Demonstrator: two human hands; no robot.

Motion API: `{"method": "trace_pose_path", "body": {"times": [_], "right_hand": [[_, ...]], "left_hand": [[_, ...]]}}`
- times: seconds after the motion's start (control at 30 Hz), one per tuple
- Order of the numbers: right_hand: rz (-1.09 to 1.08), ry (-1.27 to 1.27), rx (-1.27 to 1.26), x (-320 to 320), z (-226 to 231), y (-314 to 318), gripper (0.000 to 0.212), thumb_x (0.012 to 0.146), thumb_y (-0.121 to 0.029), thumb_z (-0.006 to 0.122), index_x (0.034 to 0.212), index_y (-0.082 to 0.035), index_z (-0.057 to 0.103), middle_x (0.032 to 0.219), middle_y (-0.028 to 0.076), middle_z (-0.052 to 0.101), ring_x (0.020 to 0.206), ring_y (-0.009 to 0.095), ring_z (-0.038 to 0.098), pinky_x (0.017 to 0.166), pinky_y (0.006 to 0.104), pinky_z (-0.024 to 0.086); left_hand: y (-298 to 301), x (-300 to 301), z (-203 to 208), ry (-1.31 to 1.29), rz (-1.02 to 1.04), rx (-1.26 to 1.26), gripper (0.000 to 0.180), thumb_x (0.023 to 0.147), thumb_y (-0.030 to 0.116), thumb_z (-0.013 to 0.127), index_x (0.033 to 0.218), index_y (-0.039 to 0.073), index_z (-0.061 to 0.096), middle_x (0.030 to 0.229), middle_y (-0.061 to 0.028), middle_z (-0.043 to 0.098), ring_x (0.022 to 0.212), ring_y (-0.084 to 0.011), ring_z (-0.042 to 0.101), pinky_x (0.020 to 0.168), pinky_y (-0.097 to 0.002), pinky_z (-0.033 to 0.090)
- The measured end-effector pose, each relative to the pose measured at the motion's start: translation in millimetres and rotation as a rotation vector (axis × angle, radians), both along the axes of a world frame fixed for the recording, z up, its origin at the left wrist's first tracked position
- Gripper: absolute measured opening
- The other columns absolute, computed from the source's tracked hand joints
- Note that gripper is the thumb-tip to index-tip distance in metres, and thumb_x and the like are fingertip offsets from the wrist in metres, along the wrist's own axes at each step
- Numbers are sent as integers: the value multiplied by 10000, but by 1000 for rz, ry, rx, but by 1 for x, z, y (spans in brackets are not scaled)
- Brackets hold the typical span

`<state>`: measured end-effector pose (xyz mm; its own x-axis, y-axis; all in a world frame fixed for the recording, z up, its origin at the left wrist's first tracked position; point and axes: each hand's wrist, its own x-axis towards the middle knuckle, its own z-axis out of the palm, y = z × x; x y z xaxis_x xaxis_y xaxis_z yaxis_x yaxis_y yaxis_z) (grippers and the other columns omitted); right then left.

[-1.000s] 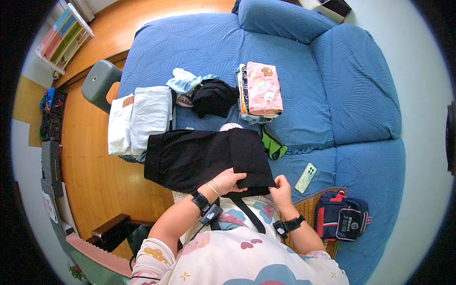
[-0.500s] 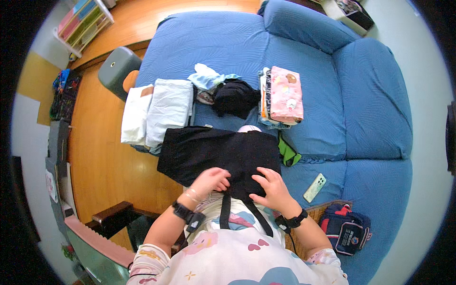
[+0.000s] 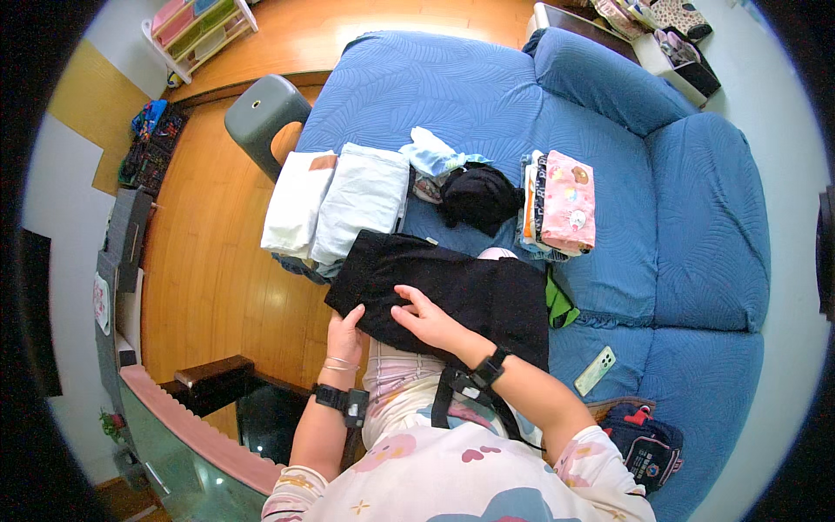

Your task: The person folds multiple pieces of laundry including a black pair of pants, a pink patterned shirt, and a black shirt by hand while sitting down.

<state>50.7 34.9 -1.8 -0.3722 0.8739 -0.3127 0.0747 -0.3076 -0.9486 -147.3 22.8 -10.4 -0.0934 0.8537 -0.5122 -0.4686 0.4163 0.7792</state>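
**Black garment gripped at its left end across the lap**

A black garment (image 3: 487,291), apparently folded trousers, is laid over the lap, before the blue-covered sofa (image 3: 600,200). Its near left edge is grasped by the left hand (image 3: 346,335), thumb uppermost; the right hand (image 3: 426,322) is unclenched, fingers spread over the cloth, and whether it presses cannot be told. The edge is best pinched lightly, with layers kept aligned and the fabric smoothed by a flat palm; a tight grip could leave creases.

Small items, too unclear to name, are held in an open-topped box (image 3: 658,63) at far right. Assorted objects are held in dark crates (image 3: 143,172) by the left wall. Contents cannot be made out in the pastel drawer unit (image 3: 187,39) or the navy backpack (image 3: 644,444).
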Motion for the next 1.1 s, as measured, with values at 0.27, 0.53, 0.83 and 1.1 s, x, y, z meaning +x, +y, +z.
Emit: {"method": "trace_pose_path", "body": {"times": [0.27,0.53,0.83,1.1], "right_hand": [[-198,615,-599,9,13,2,599,999,-581,236,1394,-183,443,1347,32,528,1223,184,497,1012,393,422],[-420,1192,-679,59,2,-18,695,930,-659,325,1417,-179,443,1393,83,508,1262,289,468,1094,514,310],[-626,289,-587,78,10,-37,739,887,-117,623,1495,-140,203,1248,104,536,1073,245,557,851,403,479],[-503,-293,35,78,8,-63,637,825,-66,592,1418,-28,363,1250,213,570,1000,270,619,905,349,482]], "left_hand": [[-2,73,72,673,-324,588,352,854,29,642,1197,-2,572,1043,-122,671,946,-201,647,815,-307,507],[-5,112,78,1144,-899,877,562,747,133,690,1286,91,537,812,-113,598,746,-322,595,668,-420,461],[-23,95,68,1349,-993,766,594,716,160,729,1280,114,548,962,-127,537,916,-306,539,775,-423,432],[-32,68,56,1305,-799,610,536,715,143,697,1239,131,585,997,-179,535,920,-365,560,792,-437,488]]}}
